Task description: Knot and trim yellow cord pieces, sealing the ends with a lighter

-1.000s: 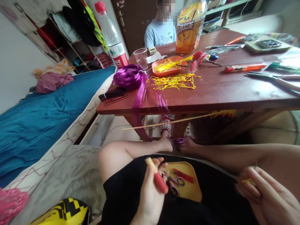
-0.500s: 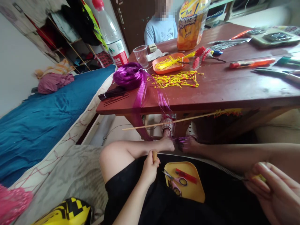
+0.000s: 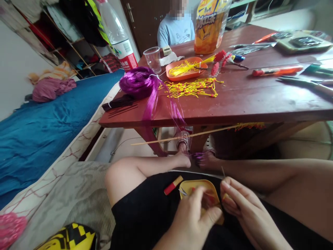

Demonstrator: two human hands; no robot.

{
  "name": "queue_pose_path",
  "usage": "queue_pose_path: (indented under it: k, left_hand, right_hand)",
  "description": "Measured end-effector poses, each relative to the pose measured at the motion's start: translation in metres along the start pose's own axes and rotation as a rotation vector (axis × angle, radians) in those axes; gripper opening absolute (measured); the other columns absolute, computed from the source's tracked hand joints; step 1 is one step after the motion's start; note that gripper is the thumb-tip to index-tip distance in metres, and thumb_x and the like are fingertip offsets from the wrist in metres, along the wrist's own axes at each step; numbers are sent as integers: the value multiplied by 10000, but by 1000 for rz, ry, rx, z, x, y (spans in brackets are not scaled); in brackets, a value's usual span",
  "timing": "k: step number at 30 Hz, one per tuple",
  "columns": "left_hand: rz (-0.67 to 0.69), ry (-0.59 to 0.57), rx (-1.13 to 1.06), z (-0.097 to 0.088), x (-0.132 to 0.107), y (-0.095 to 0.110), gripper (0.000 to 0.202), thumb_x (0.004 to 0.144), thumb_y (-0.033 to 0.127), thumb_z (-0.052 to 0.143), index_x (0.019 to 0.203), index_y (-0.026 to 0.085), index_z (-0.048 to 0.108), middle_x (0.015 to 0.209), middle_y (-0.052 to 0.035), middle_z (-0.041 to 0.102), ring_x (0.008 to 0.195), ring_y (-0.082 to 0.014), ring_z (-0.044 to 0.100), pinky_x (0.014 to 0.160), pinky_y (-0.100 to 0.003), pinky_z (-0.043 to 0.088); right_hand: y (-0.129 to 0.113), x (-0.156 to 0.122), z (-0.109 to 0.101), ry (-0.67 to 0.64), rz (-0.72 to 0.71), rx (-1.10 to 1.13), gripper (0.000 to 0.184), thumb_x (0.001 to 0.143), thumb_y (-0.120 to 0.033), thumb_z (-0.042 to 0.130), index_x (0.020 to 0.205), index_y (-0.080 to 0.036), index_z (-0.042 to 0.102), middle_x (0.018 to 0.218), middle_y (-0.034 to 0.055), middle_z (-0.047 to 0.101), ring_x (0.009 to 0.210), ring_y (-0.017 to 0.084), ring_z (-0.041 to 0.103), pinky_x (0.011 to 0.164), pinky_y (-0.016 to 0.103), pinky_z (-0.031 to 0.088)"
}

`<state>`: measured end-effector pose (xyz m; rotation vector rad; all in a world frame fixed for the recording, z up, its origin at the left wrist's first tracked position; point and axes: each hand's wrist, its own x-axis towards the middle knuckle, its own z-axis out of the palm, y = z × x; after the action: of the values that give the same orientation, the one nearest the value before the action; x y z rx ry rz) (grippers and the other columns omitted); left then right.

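My left hand (image 3: 195, 211) reaches over the yellow tray (image 3: 215, 187) on my lap, thumb and forefinger apart, slightly smeared by motion. Under it a red piece shows in part, and the scissors' tips (image 3: 182, 191) poke out at the tray's left side. The scissors' handles are hidden. My right hand (image 3: 240, 203), just right of the tray, pinches a thin stem (image 3: 223, 172) that points up; a bit of yellow shows between the fingers. A small red tube with a tan end (image 3: 173, 185) lies on the black cloth left of the tray.
A red-brown table (image 3: 234, 100) ahead bears purple strands (image 3: 137, 81), yellow stamens (image 3: 192, 87), an orange dish (image 3: 186, 77), bottles and pliers (image 3: 299, 81). A thin wooden stick (image 3: 161, 140) crosses below its edge. A person (image 3: 177, 31) sits opposite. A bed stands left.
My left hand has let go of the red tube, now on my lap, and moved right over the tray. My right hand has come in from the right with the stem. The view shifted slightly.
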<state>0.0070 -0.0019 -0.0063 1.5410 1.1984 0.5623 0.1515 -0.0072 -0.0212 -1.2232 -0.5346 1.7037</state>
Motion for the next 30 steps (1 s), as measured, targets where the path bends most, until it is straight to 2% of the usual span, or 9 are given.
queue_pose_path:
  k: [2,5,8,11,13,16,22,26,30]
  left_hand:
    - [-29,-64,-32,7,-2,7,80,782,222,529,785,178,595,690,-23,606,634,-164,540,603,-254,393]
    - [-84,48,-152,2,-3,4,200,797,241,520,616,165,554,596,5,516,590,-130,457,587,-243,347]
    - [-183,144,-567,-14,-5,-5,234,784,268,546,581,152,555,623,9,496,558,-100,409,554,-225,334]
    - [-254,304,-958,-26,-8,-12,206,725,199,587,530,136,565,769,-26,573,633,-103,468,618,-231,391]
    - [-292,406,-1114,-28,-8,-14,138,684,160,608,549,134,600,845,-49,612,739,-134,518,696,-258,422]
    - [-347,514,-1258,-29,-8,-13,74,642,128,617,569,140,625,800,-57,638,788,-161,547,730,-285,445]
    - [-238,652,-1182,-36,-6,-11,201,624,133,612,437,141,542,945,-77,655,910,-171,535,779,-277,450]
    - [-171,632,-1149,-38,-8,-10,150,653,169,618,508,161,578,725,-29,639,830,-157,537,783,-271,441]
    - [-23,596,-989,-40,-16,-3,200,717,196,614,526,162,568,686,-16,608,778,-143,525,779,-242,419]
  right_hand:
    - [2,0,0,-17,0,-10,366,751,-504,609,657,-192,443,498,-101,260,475,71,138,433,189,145]
    - [3,0,-8,-103,-9,-129,329,818,-514,505,726,-202,460,509,-98,260,476,80,168,431,186,166]
    - [10,1,-19,-210,-112,-567,287,886,-441,382,760,-208,492,564,-55,402,507,105,347,460,197,292]
    - [31,7,-20,-295,-228,-1084,217,869,-239,372,713,-198,517,651,-1,556,590,142,515,543,225,403]
    - [51,13,-13,-309,-238,-1222,185,811,-140,405,731,-182,566,727,42,625,663,174,585,611,255,444]
    - [75,21,-4,-310,-243,-1374,203,737,-87,475,784,-168,655,826,103,678,770,243,632,704,325,469]
    - [81,26,-3,-237,-290,-1598,280,856,-190,428,946,-181,693,934,150,684,861,290,638,732,364,471]
    - [84,28,-1,-199,-318,-1671,225,811,-188,519,943,-204,701,933,138,690,824,291,649,726,371,458]
    - [92,29,2,-157,-364,-1674,271,885,-259,440,920,-210,704,937,105,696,818,255,657,712,336,450]
